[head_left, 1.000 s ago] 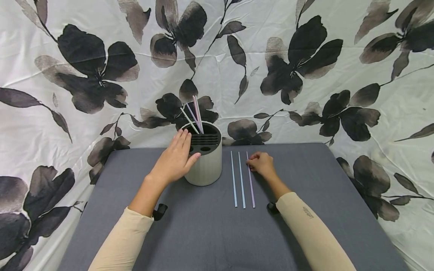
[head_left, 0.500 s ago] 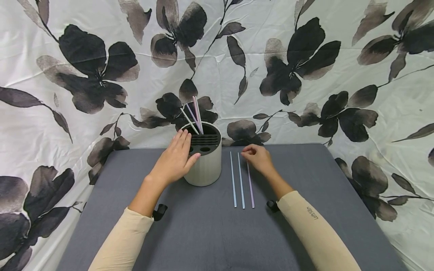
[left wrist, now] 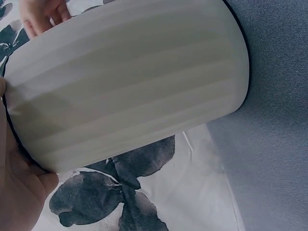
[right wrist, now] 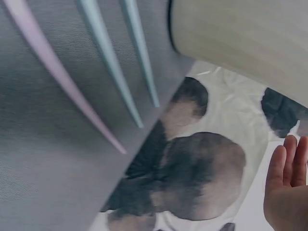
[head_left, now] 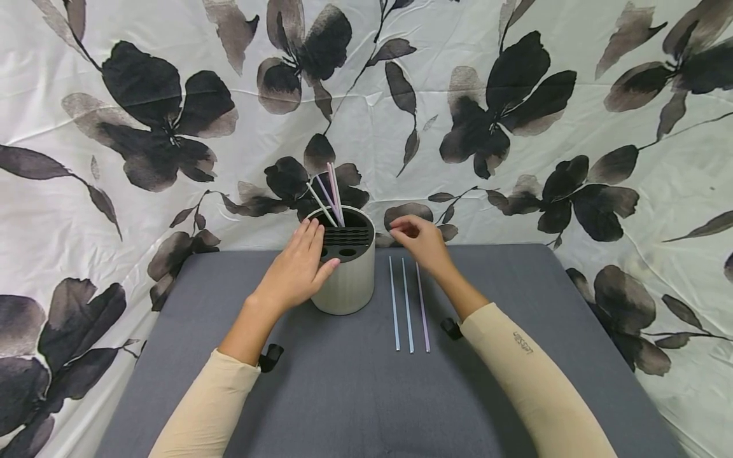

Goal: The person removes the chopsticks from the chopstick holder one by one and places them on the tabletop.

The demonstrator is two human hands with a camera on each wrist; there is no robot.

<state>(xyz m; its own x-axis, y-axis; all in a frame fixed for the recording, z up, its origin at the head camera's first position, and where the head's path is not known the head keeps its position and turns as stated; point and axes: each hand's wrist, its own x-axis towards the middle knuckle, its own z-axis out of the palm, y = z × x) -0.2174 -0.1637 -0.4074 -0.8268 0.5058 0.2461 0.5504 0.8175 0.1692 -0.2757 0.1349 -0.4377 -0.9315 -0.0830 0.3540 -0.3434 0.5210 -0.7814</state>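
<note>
Straws (head_left: pixel 407 305) spaced apart near table edge (head_left: pixel 498 247), gap beside holder (head_left: pixel 350 283), left grip (head_left: pixel 293 268) flat against it, right grip (head_left: pixel 425 244) relaxed above

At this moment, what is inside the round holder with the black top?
Several thin sticks, pale, purple and pink, lean in its rear opening. Their lower ends are hidden inside the holder; the left hand covers part of the top.

A cream cylindrical holder (head_left: pixel 346 286) stands upright on a grey tabletop (head_left: pixel 343 394), the left hand (head_left: pixel 293 266) against its rim, pastel sticks (head_left: pixel 335 191) leaning from its black top. Beside it, nearest the right hand (head_left: pixel 422 243), two pale-blue sticks (head_left: pixel 394 305) and one lilac stick (head_left: pixel 422 308) lie side by side, apart.
</note>
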